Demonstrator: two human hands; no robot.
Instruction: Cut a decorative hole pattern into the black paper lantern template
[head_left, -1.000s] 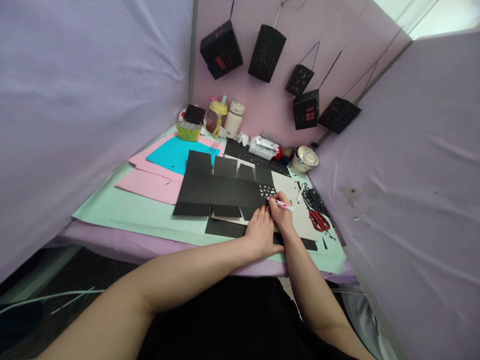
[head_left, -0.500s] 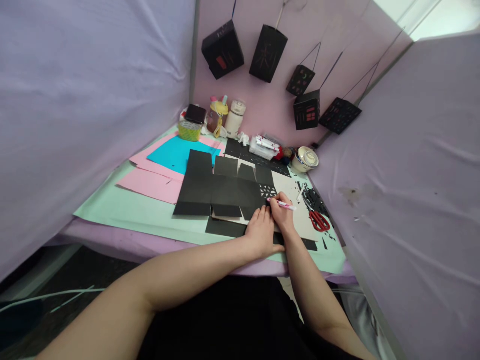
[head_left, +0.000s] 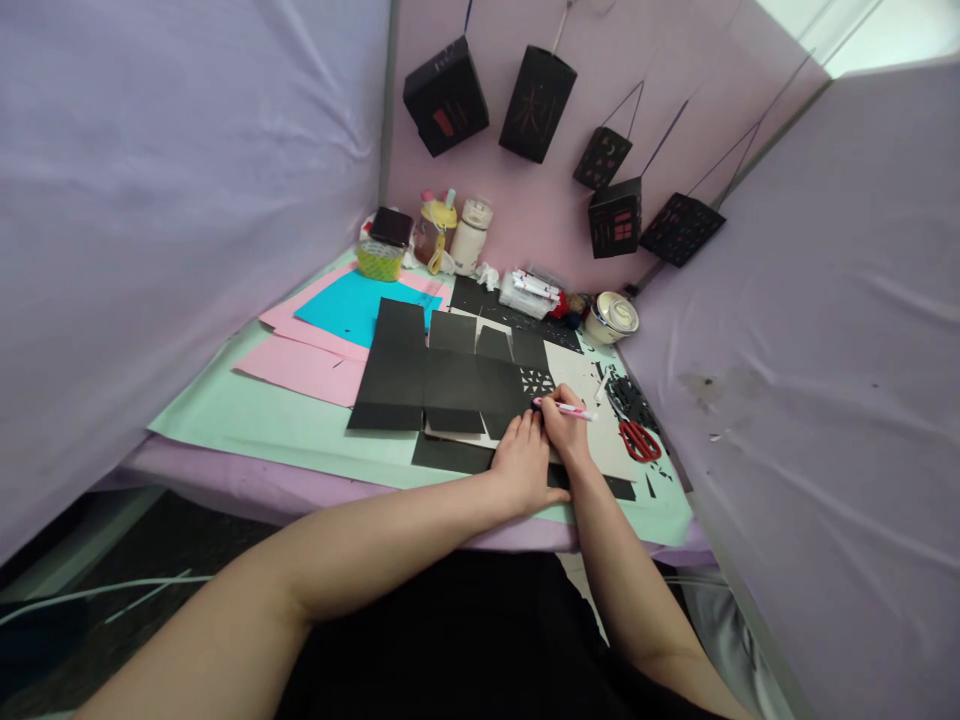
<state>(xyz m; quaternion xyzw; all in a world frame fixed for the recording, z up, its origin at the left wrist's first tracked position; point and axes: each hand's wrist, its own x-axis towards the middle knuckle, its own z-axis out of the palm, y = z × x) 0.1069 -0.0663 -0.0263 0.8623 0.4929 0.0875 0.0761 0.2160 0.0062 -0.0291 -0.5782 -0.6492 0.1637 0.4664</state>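
My right hand (head_left: pixel 568 428) is closed around a slim white and pink pen-shaped craft knife (head_left: pixel 576 410); its tip meets the paper and is too small to make out. Under it lies a black card sheet (head_left: pixel 450 385) cut and creased into flaps like an unfolded box. Small triangular cut-outs (head_left: pixel 535 381) show pale just beyond my fingers. Pressed flat on the sheet's near edge, my left hand (head_left: pixel 523 462) has its fingers stretched out beside the right hand. Beneath the card is a whitish board (head_left: pixel 611 440), with a black strip (head_left: pixel 452 455) nearer me.
Red-handled scissors (head_left: pixel 639 440) and black scraps (head_left: pixel 630 400) lie at the right. Pink paper (head_left: pixel 300 372) and blue paper (head_left: pixel 341 312) are on the left. A tape roll (head_left: pixel 379 262), a bottle (head_left: pixel 472 238) and a lidded bowl (head_left: pixel 612 318) stand behind. Black box lanterns (head_left: pixel 538 105) hang above.
Both hands keep almost the same place on the black card, and the craft knife stays in the right hand. The view has shifted very slightly.
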